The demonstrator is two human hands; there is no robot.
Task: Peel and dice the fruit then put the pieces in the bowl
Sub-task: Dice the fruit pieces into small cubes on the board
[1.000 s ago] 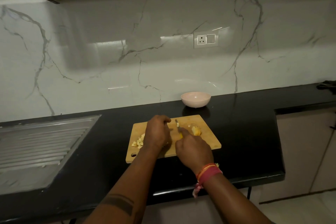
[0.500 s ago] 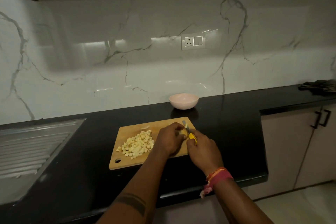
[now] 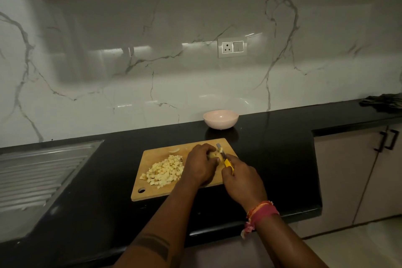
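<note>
Both hands have shifted right, uncovering the dice (image 3: 165,169) heaped on the board (image 3: 156,193). Left hand (image 3: 201,164) grips the last fruit (image 3: 214,154); right hand (image 3: 241,177) holds the knife (image 3: 225,158). Bowl (image 3: 220,119) waits empty, so dicing is nearly done.

hands (image 3: 221,167) cutting fruit (image 3: 215,155), diced pile (image 3: 165,171), board (image 3: 152,191)

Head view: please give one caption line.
Left hand steadies fruit, right hand cuts with knife.
</note>
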